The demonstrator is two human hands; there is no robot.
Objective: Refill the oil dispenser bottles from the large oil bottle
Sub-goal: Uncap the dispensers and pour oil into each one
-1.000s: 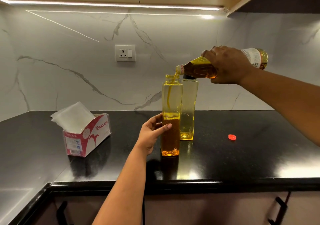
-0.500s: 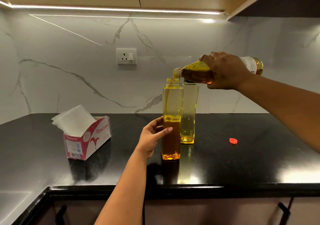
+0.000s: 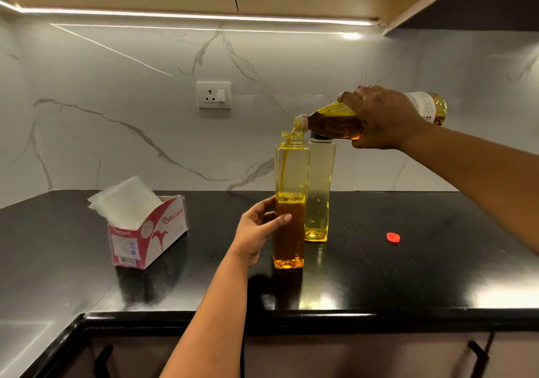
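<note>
**Oil running into the front dispenser bottle**

I have my right hand [image 3: 385, 118] wrapped around the large oil bottle [image 3: 335, 122], tipped nearly level, its mouth just above the open neck of the front dispenser bottle [image 3: 290, 202]. A thin stream of oil runs down inside it, and the oil stands at about half height. My left hand [image 3: 258, 232] grips that bottle at mid-height, thumb across its front. It stands upright on the black counter [image 3: 408, 275]. The second dispenser bottle [image 3: 319, 191] stands just behind, capped, nearly empty. A red cap [image 3: 393, 237] lies off to the right, a tissue box [image 3: 145, 232] to the left.
</note>
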